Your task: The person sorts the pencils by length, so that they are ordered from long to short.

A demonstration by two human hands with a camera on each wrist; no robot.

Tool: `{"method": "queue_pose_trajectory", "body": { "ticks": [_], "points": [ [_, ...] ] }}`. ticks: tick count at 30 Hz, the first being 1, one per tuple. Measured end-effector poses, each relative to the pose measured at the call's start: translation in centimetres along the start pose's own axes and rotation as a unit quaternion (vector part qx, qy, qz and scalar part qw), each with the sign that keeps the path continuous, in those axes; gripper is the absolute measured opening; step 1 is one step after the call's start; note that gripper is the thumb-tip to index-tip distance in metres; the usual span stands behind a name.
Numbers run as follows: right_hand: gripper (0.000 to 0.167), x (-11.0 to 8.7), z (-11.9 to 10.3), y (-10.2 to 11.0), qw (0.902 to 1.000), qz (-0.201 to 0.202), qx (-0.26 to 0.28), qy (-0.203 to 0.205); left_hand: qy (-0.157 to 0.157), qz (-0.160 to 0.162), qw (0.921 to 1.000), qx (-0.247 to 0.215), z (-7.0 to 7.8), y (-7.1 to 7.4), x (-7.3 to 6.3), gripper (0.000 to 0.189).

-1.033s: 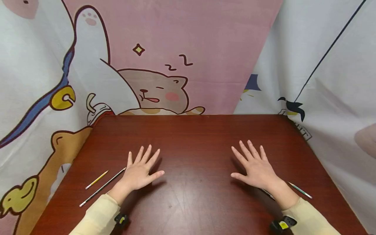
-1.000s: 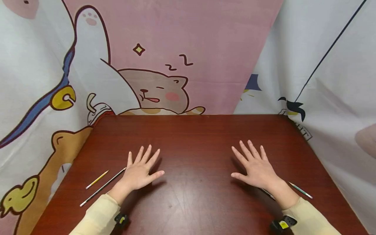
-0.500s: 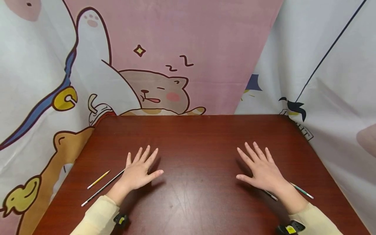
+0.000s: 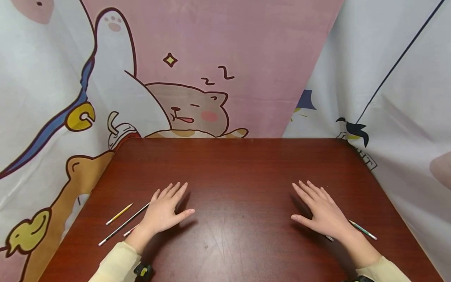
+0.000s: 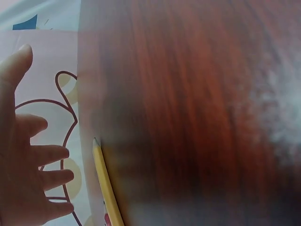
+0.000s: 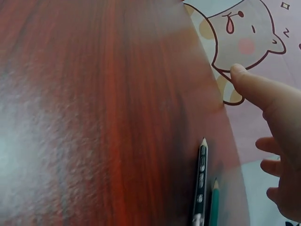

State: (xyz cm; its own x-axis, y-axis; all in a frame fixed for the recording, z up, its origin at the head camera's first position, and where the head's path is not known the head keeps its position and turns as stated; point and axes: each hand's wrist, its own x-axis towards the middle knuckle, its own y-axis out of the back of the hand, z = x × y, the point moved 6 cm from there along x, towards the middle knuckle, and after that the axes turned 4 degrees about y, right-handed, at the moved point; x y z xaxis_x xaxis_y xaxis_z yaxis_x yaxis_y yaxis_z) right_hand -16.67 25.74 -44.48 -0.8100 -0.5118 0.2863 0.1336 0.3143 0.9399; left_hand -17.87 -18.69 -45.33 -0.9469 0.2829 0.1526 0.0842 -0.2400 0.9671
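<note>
Pencils (image 4: 119, 214) lie on the reddish-brown table (image 4: 229, 168), some partly hidden behind your left hand (image 4: 163, 213) and right hand (image 4: 325, 214), both with fingers extended, thumbs spread, gripping nothing.

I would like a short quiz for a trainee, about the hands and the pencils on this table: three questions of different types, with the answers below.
1. True or false: the right hand is clenched in a fist.
2. In the right wrist view, which colour of pencil lies beside the black pencil? A: red. B: green. C: yellow.
3. Fill in: in the head view, the yellow pencil lies nearer the ____ hand.

Key:
1. False; it is open.
2. B, the green pencil.
3. Left hand.
</note>
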Motion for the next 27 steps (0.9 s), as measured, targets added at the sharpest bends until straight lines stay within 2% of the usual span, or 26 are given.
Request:
{"method": "queue_pose_trajectory", "body": {
  "ticks": [10, 16, 20, 27],
  "points": [
    [0.088, -1.9, 1.6, 0.4, 0.9949, -0.019, 0.089, -0.042, 0.018, 0.009, 0.999, -0.041, -2.4, 0.8, -1.4, 0.085],
    [0.081, -3.1, 2.2, 1.2, 0.9923, -0.007, 0.108, -0.059, 0.036, 0.004, 0.995, -0.093, -4.5, 1.6, -2.4, 0.081],
    [0.078, -3.8, 2.8, 1.4, 0.9905, -0.015, 0.116, -0.073, 0.038, 0.006, 0.9913, -0.126, -5.7, 2.2, -3.1, 0.077],
    [0.076, -5.1, 3.9, 1.9, 0.9851, -0.02, 0.136, -0.104, 0.054, 0.011, 0.9882, -0.143, -7.8, 2.8, -4.2, 0.071]
  ]
}}
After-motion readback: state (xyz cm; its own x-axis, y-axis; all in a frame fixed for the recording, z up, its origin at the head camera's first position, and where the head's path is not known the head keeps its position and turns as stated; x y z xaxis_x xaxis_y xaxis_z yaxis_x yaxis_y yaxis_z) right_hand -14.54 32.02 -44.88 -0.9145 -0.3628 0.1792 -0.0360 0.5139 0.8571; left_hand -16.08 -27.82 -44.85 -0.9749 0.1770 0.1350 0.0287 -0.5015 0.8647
